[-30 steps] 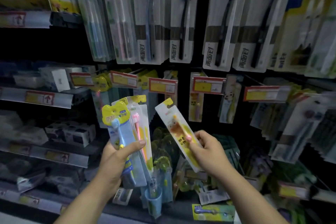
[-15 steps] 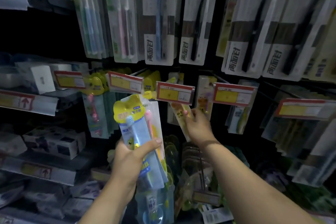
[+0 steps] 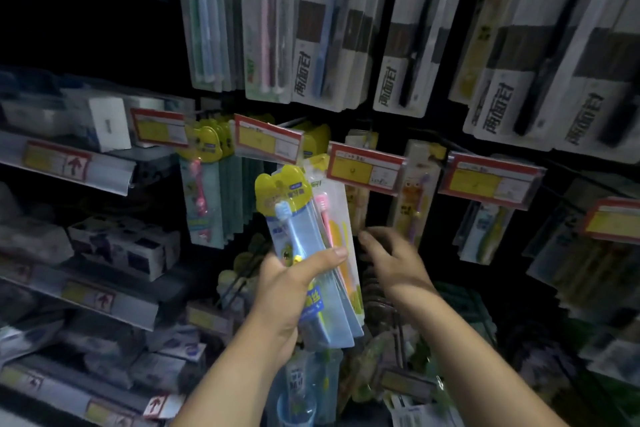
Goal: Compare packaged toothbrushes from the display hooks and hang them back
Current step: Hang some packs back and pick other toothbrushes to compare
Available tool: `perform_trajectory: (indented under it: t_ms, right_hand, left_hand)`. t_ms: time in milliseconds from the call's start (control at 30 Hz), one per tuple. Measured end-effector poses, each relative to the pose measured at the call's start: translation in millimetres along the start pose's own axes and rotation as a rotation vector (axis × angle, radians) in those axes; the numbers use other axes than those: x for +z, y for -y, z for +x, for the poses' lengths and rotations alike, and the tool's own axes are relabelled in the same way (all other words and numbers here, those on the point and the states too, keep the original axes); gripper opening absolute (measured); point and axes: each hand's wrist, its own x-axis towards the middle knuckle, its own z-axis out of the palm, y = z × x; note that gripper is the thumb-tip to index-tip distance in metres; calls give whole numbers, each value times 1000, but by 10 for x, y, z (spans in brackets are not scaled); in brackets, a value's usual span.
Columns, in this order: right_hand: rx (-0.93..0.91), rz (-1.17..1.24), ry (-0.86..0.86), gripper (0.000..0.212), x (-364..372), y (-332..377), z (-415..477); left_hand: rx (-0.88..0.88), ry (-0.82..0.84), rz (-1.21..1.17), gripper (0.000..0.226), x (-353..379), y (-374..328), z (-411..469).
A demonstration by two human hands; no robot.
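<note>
Toothbrush display, head view; positions are given relative to the central price tag (image 3: 365, 168), a red-framed yellow label at the front end of a display hook.

- **Left hand:** Below and to the left of the tag, two packaged toothbrushes are gripped together in the left hand (image 3: 291, 291). The thumb is laid across their fronts and the fingers are curled behind.
- **Held packs:** The front one, the blue toothbrush pack (image 3: 298, 229), carries a yellow header card and is held roughly upright, its top tilted slightly leftward. The pink toothbrush pack (image 3: 334, 218) is fanned out behind it, with its top edge just left of the tag.
- **Right hand:** Directly below the tag, the right hand (image 3: 394, 260) is seen with nothing held, its fingers loosely extended toward the right edge of the pink toothbrush pack. Whether contact is made cannot be told, as the hand is blurred.
- **Hung packs:** Behind and just below the tag, an orange-printed pack (image 3: 358, 204) is hung. Immediately right of the tag, a purple toothbrush pack (image 3: 415, 198) is hung on the neighbouring hook. Above the tag, a row of large white toothbrush packs (image 3: 401, 55) is suspended.
- **Surroundings:** Far left of the tag, shelves (image 3: 104, 177) bearing small boxes (image 3: 114, 246) are visible in dim light.
</note>
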Motion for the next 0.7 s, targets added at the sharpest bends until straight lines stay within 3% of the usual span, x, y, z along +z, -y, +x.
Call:
perform_trajectory:
  t_ms: [67, 167, 400, 567, 700]
  right_hand:
    - [79, 341, 242, 26, -59, 119, -286]
    - [54, 369, 399, 26, -159, 196, -458]
    - [61, 275, 207, 22, -238, 235, -529]
    - [95, 266, 58, 27, -450, 254, -388]
    - [105, 250, 37, 27, -526, 233, -286]
  left_hand:
    - [-6, 19, -9, 37, 20, -10, -19]
    - [-41, 3, -51, 54, 30, -17, -46]
    - [-140, -66, -155, 74, 133, 52, -55]
    - [-159, -148, -162, 41, 97, 74, 47]
    - [-168, -117, -165, 40, 115, 93, 42]
